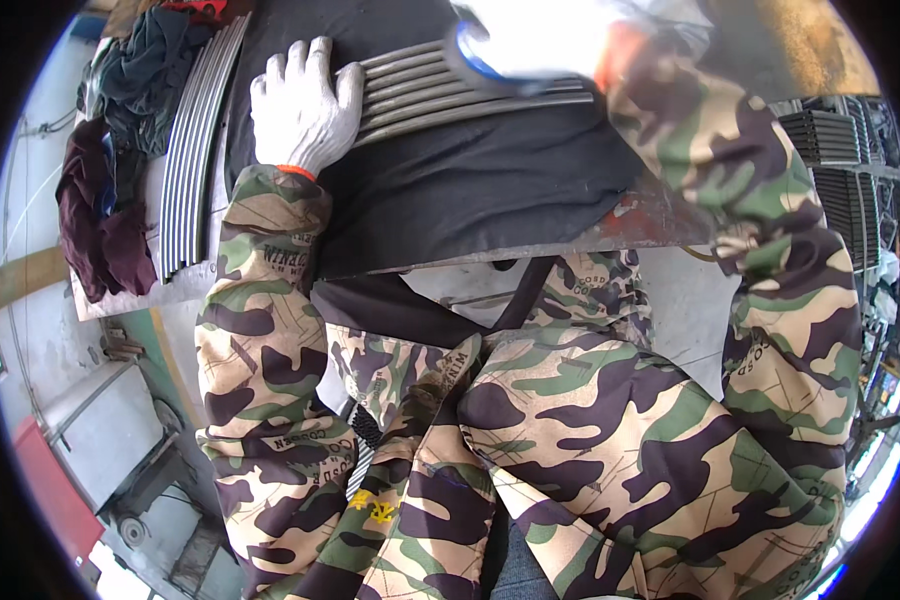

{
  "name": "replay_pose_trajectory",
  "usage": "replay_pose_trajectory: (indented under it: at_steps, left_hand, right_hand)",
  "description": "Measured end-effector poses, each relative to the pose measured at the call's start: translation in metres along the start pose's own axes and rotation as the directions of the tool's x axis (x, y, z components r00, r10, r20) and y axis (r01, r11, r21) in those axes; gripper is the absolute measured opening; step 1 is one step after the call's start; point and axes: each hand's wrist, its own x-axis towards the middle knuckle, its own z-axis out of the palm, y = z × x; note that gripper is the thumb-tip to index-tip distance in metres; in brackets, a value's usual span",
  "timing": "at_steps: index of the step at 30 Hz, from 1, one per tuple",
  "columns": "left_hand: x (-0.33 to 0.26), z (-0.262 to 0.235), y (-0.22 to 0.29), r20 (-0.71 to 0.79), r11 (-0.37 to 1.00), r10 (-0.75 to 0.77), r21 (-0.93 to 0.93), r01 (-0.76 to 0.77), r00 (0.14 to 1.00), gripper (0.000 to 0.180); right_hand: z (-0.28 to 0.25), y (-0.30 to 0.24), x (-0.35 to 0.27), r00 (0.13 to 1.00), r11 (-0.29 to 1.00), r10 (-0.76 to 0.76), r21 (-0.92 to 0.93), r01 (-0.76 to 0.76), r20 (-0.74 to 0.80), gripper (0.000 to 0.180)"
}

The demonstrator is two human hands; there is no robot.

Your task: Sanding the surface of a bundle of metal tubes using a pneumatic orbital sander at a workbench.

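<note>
My left hand (305, 108), in a white knit glove with an orange cuff, lies with its fingers spread at the left end of a row of metal rods (410, 90). Its thumb reaches the rod ends. The rods lie side by side on a black cloth (490, 180). Over their right part is my right hand (570, 40), gloved in white and smeared by motion. A blurred white thing with a blue edge (475, 58) shows at this hand; its kind is unclear, and the fingers cannot be made out.
More metal rods (198, 150) lie in a row at the left, beside crumpled dark clothes (100, 215). The table's worn front edge (650, 225) is close to my body. Stacked dark metal parts (820, 140) stand on the right.
</note>
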Motion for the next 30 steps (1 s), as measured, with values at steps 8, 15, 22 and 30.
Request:
replay_pose_trajectory:
  at_steps: [8,15,22,30]
  left_hand:
    - [-0.003,-0.004,0.004,0.013,0.989,-0.140,0.046,0.139,0.990,0.049]
    - [-0.002,-0.005,0.004,0.041,0.980,-0.166,0.118,0.160,0.985,0.051]
    - [-0.002,-0.009,-0.001,-0.009,0.970,-0.230,0.078,0.230,0.973,0.052]
    - [0.006,-0.031,0.011,0.021,0.976,-0.008,-0.217,0.013,1.000,0.058]
  right_hand:
    - [-0.002,-0.004,0.011,0.994,0.996,-0.072,-0.053,0.068,-0.087,0.022]
    - [-0.008,-0.015,0.002,1.000,1.000,-0.027,0.013,0.027,-0.003,0.021]
    - [-0.020,-0.026,-0.005,0.996,0.998,-0.001,0.060,-0.004,0.086,0.023]
    - [-0.017,-0.018,-0.004,0.997,0.996,0.038,0.078,-0.043,0.066,0.022]
